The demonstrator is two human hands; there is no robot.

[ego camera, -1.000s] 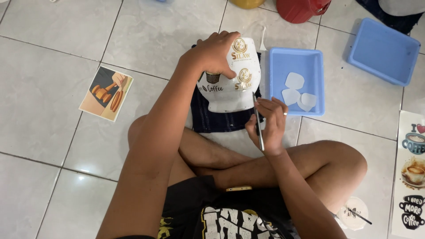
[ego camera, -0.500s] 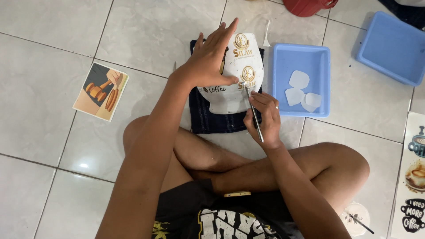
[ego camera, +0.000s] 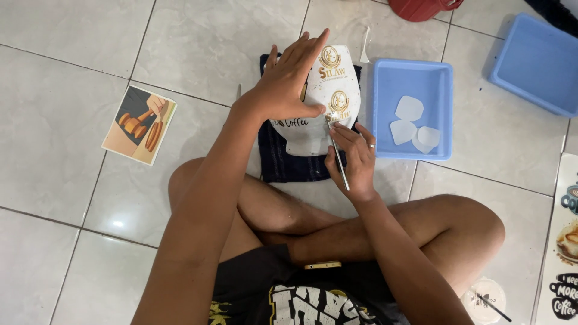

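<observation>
Tiled floor [ego camera: 66, 54]: left hand [ego camera: 289, 84] presses flat and open on a white sticker sheet [ego camera: 328, 102]; right hand [ego camera: 352, 159] grips a thin tool [ego camera: 338, 161] near a blue tray [ego camera: 412, 78].

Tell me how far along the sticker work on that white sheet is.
Done: three blank cut-out pieces lie in the blue tray. In hand: the left hand presses flat on the white printed sheet over the dark cloth, while the right hand works a thin tool at a gold round emblem. Left: both emblems remain on the sheet.

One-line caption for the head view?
Left hand flat on white printed sheet; right hand works thin metal tool against it.
</observation>
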